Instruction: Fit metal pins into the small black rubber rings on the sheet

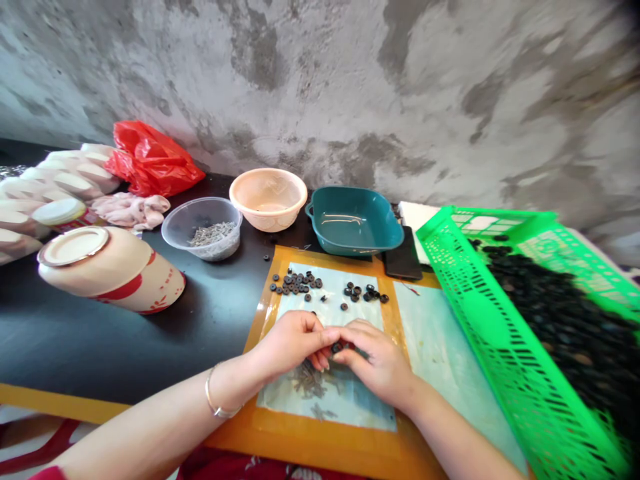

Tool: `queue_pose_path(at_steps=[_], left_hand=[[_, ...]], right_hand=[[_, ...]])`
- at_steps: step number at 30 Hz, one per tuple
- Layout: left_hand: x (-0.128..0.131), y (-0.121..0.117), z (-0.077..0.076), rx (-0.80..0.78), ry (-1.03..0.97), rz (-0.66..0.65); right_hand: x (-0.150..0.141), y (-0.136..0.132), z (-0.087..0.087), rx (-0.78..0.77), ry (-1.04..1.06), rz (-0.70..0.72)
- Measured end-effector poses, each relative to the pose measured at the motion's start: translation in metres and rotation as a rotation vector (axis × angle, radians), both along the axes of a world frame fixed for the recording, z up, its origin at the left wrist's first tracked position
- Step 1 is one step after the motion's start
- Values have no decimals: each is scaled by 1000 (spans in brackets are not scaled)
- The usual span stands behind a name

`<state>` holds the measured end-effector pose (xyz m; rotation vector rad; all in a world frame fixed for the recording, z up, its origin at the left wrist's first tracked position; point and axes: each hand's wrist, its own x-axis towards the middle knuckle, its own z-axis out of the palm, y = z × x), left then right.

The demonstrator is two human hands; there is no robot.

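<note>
My right hand (373,360) pinches a small black round part (337,347) between thumb and fingers. Touching it at the fingertips is my left hand (295,341), its thumb and fingers pressed together; what it holds, if anything, is hidden. Both hands are over a pale sheet (365,412) taped to the table. Below them lies a loose pile of small metal pins (310,381). Beyond the hands, a cluster of black ring-shaped parts (296,283) sits at left, with a smaller group of black parts (367,293) at right.
Along the wall stand a clear bowl of metal pins (215,247), a pink bowl (269,217) and a teal basin (357,243). A green basket (495,320) full of black parts is at right. At left are a cream canister (125,280) and a red bag (150,160).
</note>
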<state>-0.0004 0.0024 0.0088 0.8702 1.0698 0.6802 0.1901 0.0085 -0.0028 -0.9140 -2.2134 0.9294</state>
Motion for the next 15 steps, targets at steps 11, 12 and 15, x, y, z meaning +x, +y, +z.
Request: queue_pose_path(at_steps=[11, 12, 15], left_hand=[[4, -6, -7, 23, -52, 15], [4, -7, -7, 64, -62, 34], [3, -10, -3, 237, -76, 55]], right_hand=[[-3, -5, 5, 22, 210, -77], [-2, -5, 5, 17, 228, -86], [0, -5, 4, -15, 255, -108]])
